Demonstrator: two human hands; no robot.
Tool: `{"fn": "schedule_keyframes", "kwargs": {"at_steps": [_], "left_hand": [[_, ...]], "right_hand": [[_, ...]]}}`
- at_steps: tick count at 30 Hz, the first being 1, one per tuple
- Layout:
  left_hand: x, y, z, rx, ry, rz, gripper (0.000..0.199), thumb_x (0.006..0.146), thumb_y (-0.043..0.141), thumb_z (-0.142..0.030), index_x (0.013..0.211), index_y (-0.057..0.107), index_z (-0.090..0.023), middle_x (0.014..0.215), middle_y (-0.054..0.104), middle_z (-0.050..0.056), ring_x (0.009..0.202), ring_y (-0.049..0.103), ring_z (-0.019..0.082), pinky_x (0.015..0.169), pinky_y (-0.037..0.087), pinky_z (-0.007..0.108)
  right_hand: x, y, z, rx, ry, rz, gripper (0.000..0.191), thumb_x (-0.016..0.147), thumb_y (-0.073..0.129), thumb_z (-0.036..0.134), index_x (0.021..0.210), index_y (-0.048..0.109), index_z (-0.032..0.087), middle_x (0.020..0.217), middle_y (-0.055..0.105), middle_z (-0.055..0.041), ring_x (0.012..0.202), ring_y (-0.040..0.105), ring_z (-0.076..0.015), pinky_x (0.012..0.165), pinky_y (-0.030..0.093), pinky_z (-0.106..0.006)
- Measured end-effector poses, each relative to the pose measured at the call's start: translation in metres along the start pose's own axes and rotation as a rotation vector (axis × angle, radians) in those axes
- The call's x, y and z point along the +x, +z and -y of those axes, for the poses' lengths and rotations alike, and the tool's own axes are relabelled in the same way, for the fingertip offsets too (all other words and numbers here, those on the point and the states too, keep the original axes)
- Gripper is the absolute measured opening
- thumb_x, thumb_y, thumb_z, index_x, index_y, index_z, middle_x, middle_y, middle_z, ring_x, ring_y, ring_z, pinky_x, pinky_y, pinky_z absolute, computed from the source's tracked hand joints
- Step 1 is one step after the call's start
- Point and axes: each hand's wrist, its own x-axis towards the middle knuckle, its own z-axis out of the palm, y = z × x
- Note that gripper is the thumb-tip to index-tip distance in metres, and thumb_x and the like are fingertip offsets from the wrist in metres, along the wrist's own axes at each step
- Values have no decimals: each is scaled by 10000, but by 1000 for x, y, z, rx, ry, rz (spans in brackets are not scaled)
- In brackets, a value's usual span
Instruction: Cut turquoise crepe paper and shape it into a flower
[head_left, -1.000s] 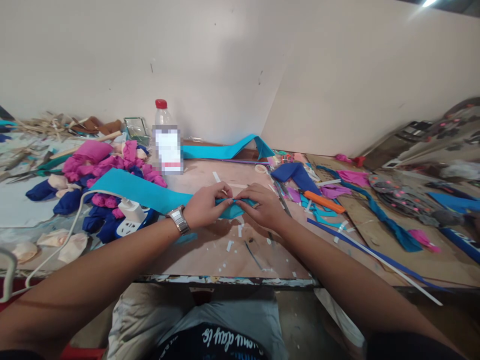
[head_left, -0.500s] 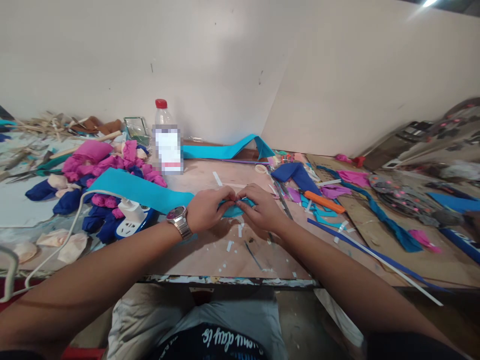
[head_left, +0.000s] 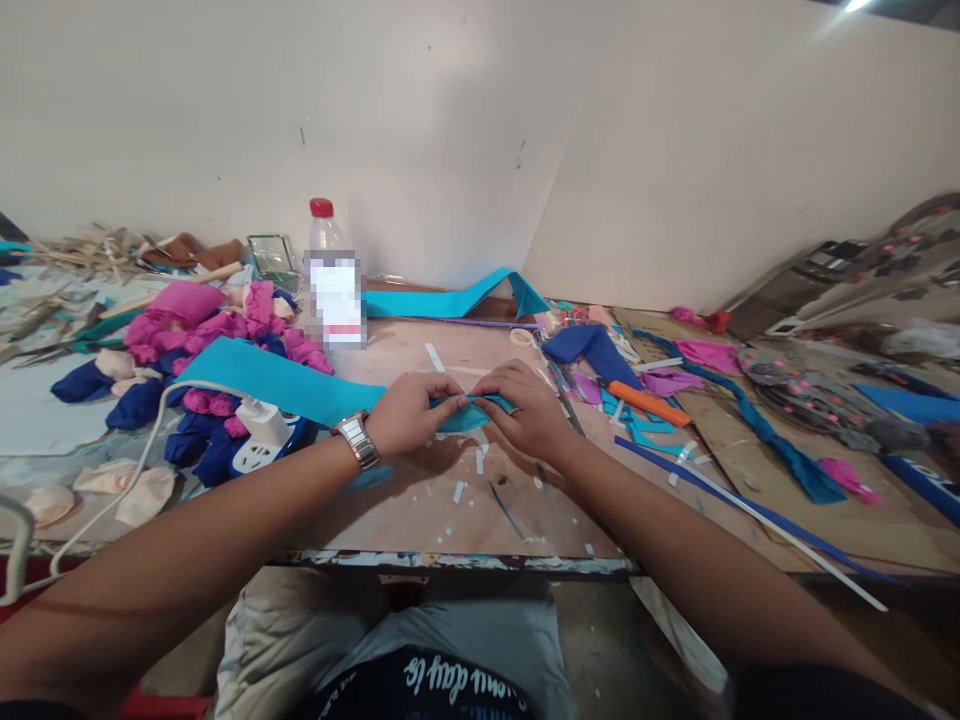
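A long turquoise strip of fabric (head_left: 292, 388) runs from the pile at the left to my hands. My left hand (head_left: 412, 412), with a metal watch (head_left: 358, 440) on its wrist, pinches the strip's edge between thumb and fingers. Close beside it, my right hand (head_left: 521, 408) pinches the same strip from the other side, the thumbs almost touching. Between the hands the edge looks folded over, and a little of the strip (head_left: 461, 420) hangs below the fingers. Its far end is hidden behind my right hand.
A heap of pink and navy fabric pieces (head_left: 202, 330) lies left, beside a power strip (head_left: 259, 455) with a cable. A red-capped bottle (head_left: 326, 235) stands behind. Another turquoise strip (head_left: 435, 302) lies along the wall. At right are an orange-handled cutter (head_left: 646, 402) and fabric scraps.
The hands' pinch points have moved slightly apart along the strip's edge. My left wrist has turned a little, and more of the folded strip shows between the hands.
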Motion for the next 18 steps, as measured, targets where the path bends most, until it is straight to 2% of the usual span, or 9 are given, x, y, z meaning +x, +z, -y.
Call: {"fn": "schedule_keyframes", "kwargs": {"at_steps": [7, 13, 18], "left_hand": [[-3, 3, 0, 195, 67, -39, 265, 998, 548, -390, 991, 747, -215, 943, 779, 27, 820, 683, 184, 731, 431, 295], [-5, 7, 3, 366, 145, -58, 298, 1023, 502, -409, 999, 736, -226, 880, 771, 39, 794, 694, 208, 687, 404, 308], [-6, 5, 3, 332, 128, -48, 285, 1020, 504, -403, 1018, 733, -234, 905, 775, 33, 793, 693, 202, 700, 413, 306]], "right_hand": [[-1, 2, 1, 43, 89, 46, 122, 999, 597, 299, 957, 679, 220, 890, 712, -68, 916, 604, -239, 832, 479, -399], [-1, 5, 2, 80, 149, 80, 178, 1017, 553, 348, 945, 654, 219, 926, 698, -79, 954, 580, -255, 870, 467, -425], [0, 4, 1, 63, 111, 88, 100, 998, 585, 296, 967, 644, 221, 995, 706, -78, 1002, 594, -249, 923, 471, -437]]}}
